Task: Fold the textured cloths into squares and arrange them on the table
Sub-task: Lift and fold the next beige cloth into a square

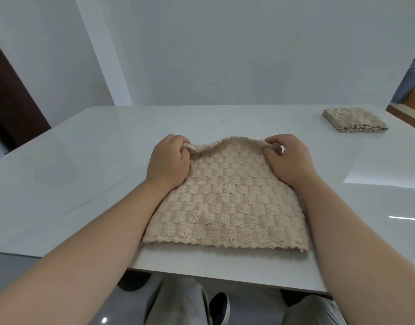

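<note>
A beige textured cloth (225, 200) lies on the white table (84, 160) in front of me, its near edge close to the table's front edge. My left hand (167, 160) pinches the cloth's far left corner. My right hand (287, 158) pinches the far right corner. The far edge between them is lifted slightly off the table and sags in the middle. A second cloth (354, 120), tan and folded into a square, rests at the far right of the table, apart from both hands.
White walls stand behind the table. A dark door or panel (11, 102) is at the far left. A person's clothing (413, 78) shows at the right edge. Below the table's front edge are my legs and a dark shoe (219, 306).
</note>
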Motion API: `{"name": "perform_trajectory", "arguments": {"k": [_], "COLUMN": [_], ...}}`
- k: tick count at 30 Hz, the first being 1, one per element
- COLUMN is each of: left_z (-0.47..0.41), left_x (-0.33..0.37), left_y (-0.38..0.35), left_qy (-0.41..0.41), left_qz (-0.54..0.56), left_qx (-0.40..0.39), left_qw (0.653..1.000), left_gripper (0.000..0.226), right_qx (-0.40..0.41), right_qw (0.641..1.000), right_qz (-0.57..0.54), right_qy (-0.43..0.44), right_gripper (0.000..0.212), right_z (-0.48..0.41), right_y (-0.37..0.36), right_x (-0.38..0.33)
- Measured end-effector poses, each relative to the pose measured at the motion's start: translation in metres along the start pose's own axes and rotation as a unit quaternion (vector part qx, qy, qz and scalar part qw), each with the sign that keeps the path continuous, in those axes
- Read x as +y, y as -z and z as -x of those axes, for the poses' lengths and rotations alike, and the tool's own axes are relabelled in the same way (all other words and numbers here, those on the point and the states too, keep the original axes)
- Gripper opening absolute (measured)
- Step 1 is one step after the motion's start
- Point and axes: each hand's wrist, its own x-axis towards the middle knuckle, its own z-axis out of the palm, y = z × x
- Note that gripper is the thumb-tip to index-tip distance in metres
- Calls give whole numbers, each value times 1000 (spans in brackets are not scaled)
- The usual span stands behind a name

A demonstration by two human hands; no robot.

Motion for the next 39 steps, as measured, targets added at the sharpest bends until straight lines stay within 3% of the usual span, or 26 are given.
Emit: {"name": "perform_trajectory", "arguments": {"k": [3,7,11,14,19,23,26,30,39], "left_z": [0,0,2,6,15,17,17,10,-28], "left_x": [9,20,23,21,21,21,26,31,68], "left_y": [12,27,37,43,46,47,49,51,62], "left_qy": [47,70,102,80,33,27,14,3,86], "left_qz": [50,70,60,34,-21,-52,-52,-15,253], "left_qx": [-26,-57,-115,-156,-220,-237,-226,-187,-86], "left_qw": [997,993,986,984,975,970,973,982,960], "left_gripper": [19,59,68,82,43,45,40,37,53], "right_qx": [9,-20,-47,-78,-138,-180,-195,-195,-157], "right_qw": [998,982,976,975,974,978,981,980,972], "right_qz": [-59,-178,-208,-205,-177,-102,-17,23,-174], "right_qy": [-9,-66,-44,-36,-37,-22,16,32,-11], "right_gripper": [19,15,16,16,9,25,45,29,18], "right_z": [5,10,15,17,15,17,17,16,13], "right_y": [6,11,18,22,23,26,27,26,38], "right_x": [-4,-11,-16,-20,-20,-23,-27,-28,-37]}}
